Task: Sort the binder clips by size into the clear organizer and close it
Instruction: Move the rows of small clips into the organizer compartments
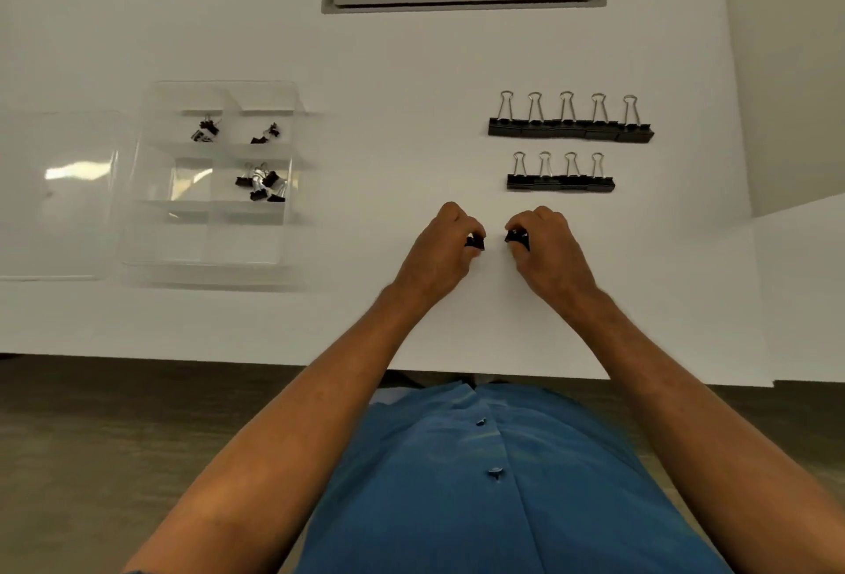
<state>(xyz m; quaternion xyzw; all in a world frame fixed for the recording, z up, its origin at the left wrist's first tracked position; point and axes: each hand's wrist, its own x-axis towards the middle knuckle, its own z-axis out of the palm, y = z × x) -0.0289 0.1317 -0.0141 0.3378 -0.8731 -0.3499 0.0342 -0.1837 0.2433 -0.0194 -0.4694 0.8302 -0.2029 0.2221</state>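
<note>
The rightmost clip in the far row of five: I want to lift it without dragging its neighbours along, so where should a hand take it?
Pinch the wire handle loop of the rightmost large clip, coming from the far side and above. The loop lies flat, pointing away from the person, clear of the other handles, while its black body seems to touch the neighbouring clip, leaving only the right end free.

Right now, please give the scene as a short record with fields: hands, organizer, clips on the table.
left hand: shut on small clip
right hand: shut on another small clip
organizer: open, small clips in three compartments
far row: five large clips
near row: four medium clips
table: white
</note>
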